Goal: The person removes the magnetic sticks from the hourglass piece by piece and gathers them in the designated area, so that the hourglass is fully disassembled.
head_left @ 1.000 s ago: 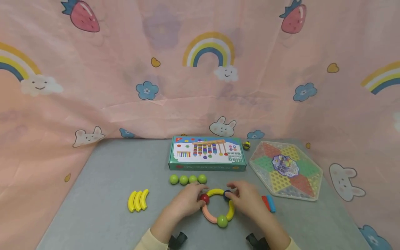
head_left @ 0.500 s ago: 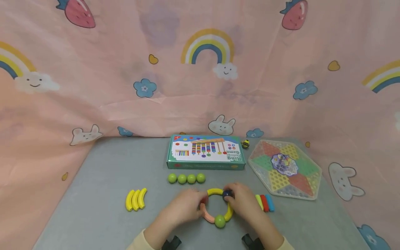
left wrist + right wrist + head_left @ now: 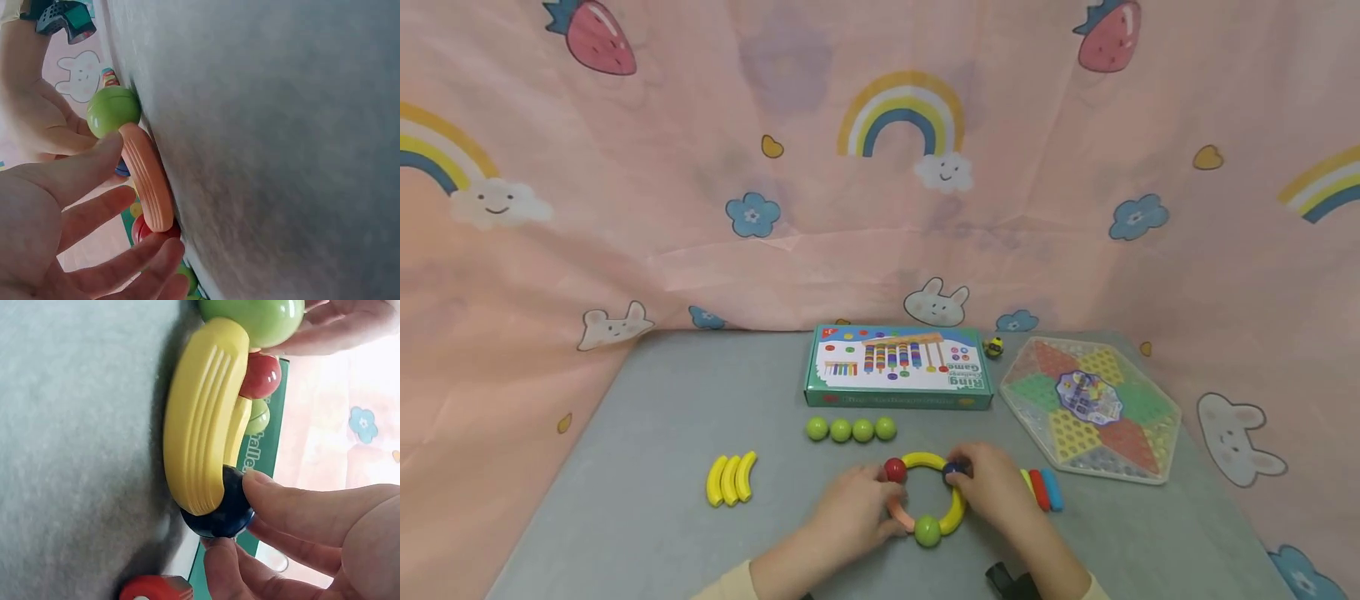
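Observation:
A ring of balls and curved bars lies on the grey table. My right hand (image 3: 996, 483) pinches its dark blue ball (image 3: 228, 506) between thumb and fingers. From that ball, a yellow curved bar (image 3: 203, 419) runs to a green ball (image 3: 927, 532), and another yellow bar (image 3: 923, 460) leads to a red ball (image 3: 895, 470). A salmon-coloured curved bar (image 3: 149, 178) joins red and green. My left hand (image 3: 856, 512) spans this bar with fairly straight fingers, the thumb at its green-ball end and other fingertips by the red ball.
Several green balls (image 3: 841, 430) stand in a row before a green game box (image 3: 898, 400). Three yellow curved bars (image 3: 730, 480) lie left. Beside my right hand are red (image 3: 1039, 490) and blue bars (image 3: 1052, 490). A hexagonal board box (image 3: 1093, 408) sits back right.
My left hand has come away from the red ball and shifted nearer, along the salmon bar. My right hand's fingers have closed on the dark blue ball and stay there.

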The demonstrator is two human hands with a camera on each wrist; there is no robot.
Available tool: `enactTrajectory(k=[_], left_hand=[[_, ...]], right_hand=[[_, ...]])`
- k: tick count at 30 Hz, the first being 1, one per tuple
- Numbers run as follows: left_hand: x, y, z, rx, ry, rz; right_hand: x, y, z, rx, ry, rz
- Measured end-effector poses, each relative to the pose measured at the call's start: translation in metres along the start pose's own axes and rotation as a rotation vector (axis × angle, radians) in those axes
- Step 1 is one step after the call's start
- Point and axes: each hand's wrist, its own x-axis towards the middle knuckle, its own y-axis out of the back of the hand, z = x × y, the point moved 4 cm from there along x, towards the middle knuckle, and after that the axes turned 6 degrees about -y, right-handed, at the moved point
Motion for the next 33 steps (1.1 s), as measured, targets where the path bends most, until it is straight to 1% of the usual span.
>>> enactTrajectory(k=[7,11,15,18,23,28,33], left_hand=[[0.003,-0.006,0.000,0.003,-0.038,0.059],[0.005,-0.005,0.003,0.014,-0.060,0.098],[0.007,-0.003,0.007,-0.004,-0.070,0.113],[0.008,-0.003,0.009,-0.028,-0.069,0.105],[0.007,-0.004,0.010,-0.043,-0.062,0.073],[0.000,-0.006,0.006,-0.070,-0.060,0.056],[-0.010,0.002,-0.002,-0.092,-0.046,0.068]], right_hand=[[-0.001,0.002,0.001,0.008,-0.017,-0.027],[0.000,0.004,0.001,0.005,-0.015,-0.024],[0.001,0.005,0.002,0.002,-0.022,-0.034],[0.001,0.006,0.003,0.004,-0.027,-0.048],[0.000,0.006,0.002,0.009,-0.019,-0.051],[-0.001,0.005,0.000,0.008,-0.021,-0.060],[-0.001,0.004,-0.001,-0.003,-0.034,-0.063]])
